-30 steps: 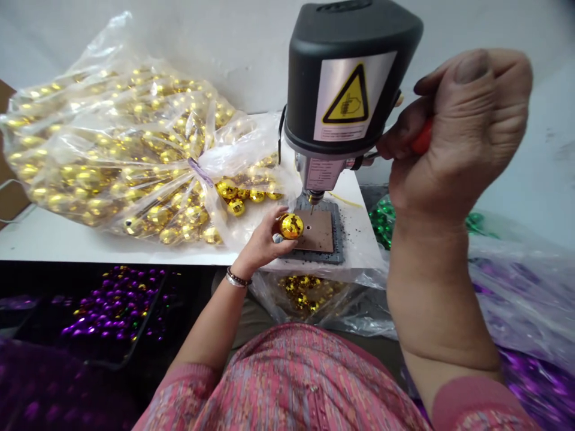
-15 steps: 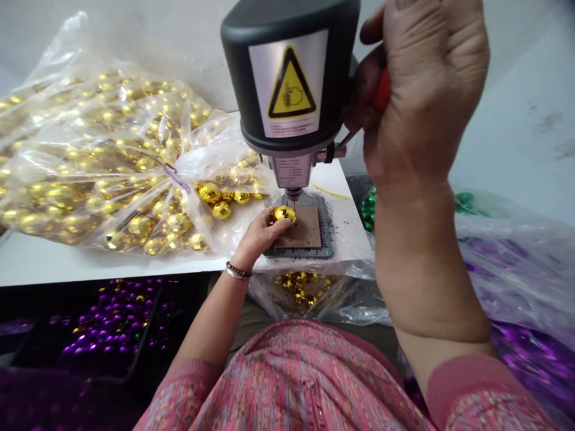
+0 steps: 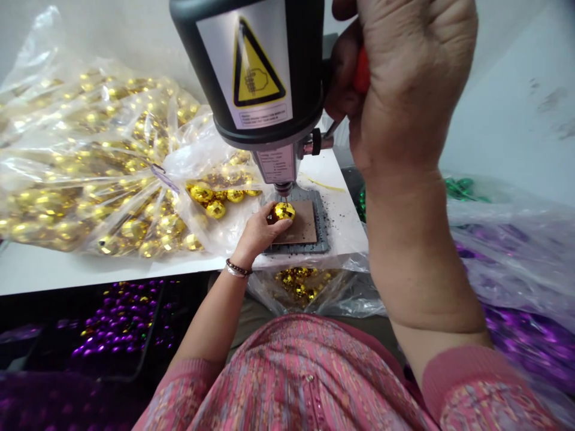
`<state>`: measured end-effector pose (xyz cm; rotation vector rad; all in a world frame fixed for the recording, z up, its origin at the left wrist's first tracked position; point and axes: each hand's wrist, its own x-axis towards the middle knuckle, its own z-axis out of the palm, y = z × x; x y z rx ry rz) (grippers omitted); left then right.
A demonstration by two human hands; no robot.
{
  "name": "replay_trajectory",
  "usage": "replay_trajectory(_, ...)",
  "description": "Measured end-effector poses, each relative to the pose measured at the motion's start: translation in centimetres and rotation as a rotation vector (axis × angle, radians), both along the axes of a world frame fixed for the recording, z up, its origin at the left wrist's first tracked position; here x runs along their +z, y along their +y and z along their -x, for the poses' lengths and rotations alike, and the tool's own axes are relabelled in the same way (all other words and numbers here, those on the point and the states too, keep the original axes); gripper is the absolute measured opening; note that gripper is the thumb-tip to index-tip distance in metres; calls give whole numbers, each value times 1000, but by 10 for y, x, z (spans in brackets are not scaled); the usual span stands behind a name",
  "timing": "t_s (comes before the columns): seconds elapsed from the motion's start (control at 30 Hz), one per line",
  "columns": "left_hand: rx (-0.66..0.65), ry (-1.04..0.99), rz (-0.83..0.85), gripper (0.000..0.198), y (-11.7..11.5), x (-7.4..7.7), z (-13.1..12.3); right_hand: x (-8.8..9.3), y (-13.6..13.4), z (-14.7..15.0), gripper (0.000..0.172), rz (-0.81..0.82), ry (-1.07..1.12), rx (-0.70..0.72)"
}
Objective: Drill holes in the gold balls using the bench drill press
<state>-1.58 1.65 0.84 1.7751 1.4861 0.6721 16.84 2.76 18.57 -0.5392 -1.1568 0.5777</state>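
A shiny gold faceted ball (image 3: 285, 211) sits between the thumb and fingers of my left hand (image 3: 263, 229), over a brown board (image 3: 302, 230) on the grey base plate (image 3: 322, 236). Directly above it is the thin bit of a small bench drill press (image 3: 269, 36), whose black housing carries a yellow warning label. The bit's tip meets the top of the ball; whether it has gone in I cannot tell. My right hand (image 3: 404, 78), large in the upper right, is closed round the red-ended feed lever (image 3: 362, 72). Part of that lever is hidden by my fingers.
A tied clear bag of gold balls (image 3: 90, 161) fills the table's left, with loose gold balls (image 3: 215, 208) at its mouth. Another plastic bag with gold balls (image 3: 300, 284) hangs at the front edge. Purple balls (image 3: 119, 320) lie below left; purple and green bags stand right.
The gold ball has moved slightly left and now lies under the bit, which was beside it before. The whole view has shifted a little, so the drill press appears further left.
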Motion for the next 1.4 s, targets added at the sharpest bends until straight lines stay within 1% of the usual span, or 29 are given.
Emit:
replay_trajectory(0.1,-25,78,-42,64,-2,3,-7,-1,1,0,11,-15,7,-17)
replay_trajectory(0.17,-52,111,-75,65,-2,5,-12,-3,1,1,14,-37,-15,-24)
replay_trajectory(0.27,-69,121,-54,64,-1,7,-14,-8,-4,3,18,-75,-56,-47)
replay_trajectory(0.43,-68,106,-44,67,-1,5,-12,-26,-23,2,16,-152,-119,-82)
replay_trajectory(0.57,-64,70,-57,67,-3,0,-11,-42,-38,0,13,-85,-156,-70)
replay_trajectory(0.67,-73,55,-58,65,-3,-2,-11,-53,-44,2,22,-60,-140,-74)
replay_trajectory(0.73,-83,49,-57,64,-3,-3,-10,-59,-46,3,25,-75,-151,-115)
replay_trajectory(0.8,-89,46,-61,64,-2,-3,-10,-65,-48,3,22,-70,-177,-165)
replay_trajectory(0.9,-87,33,-68,64,-2,-5,-10,-70,-50,4,19,-77,-204,-199)
replay_trajectory(1.13,-89,20,-64,65,-2,-9,-9,-82,-50,3,24,-54,-211,-267)
replay_trajectory(1.33,-77,62,-54,66,-4,-5,-10,-95,-46,5,21,-150,-147,-303)
replay_trajectory(1.4,-75,62,-37,67,-5,-4,-11,-98,-45,5,21,-154,-138,-321)
